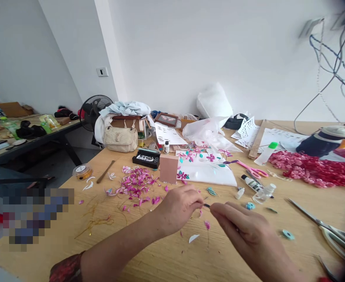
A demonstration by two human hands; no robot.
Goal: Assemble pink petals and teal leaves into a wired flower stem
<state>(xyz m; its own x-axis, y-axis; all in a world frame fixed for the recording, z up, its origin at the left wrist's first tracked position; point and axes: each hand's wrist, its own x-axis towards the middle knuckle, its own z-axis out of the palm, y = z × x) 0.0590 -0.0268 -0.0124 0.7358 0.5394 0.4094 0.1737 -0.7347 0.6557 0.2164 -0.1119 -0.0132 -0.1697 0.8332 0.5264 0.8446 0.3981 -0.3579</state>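
Observation:
Over the middle of the table, my left hand [180, 207] is closed in a pinch with its fingertips at one end of a small dark strip [207, 205]. My right hand [245, 229] pinches the other end, so the strip spans the short gap between them. Its exact kind is too small to make out. Beneath the hands lie a pink petal on a thin wire [207, 225] and a white leaf-shaped piece [194, 238]. A heap of pink-purple petals [135, 182] spreads beyond my left forearm, beside an upright pinkish-brown block [169, 169].
To the right lie large scissors [322, 225], pink-handled scissors [253, 170], small bottles [265, 194] and a roll of teal tape [288, 234]. Farther back are a white sheet with flowers [207, 176], a black box [146, 158], a beige bag [120, 139] and red-pink flower strands [307, 166].

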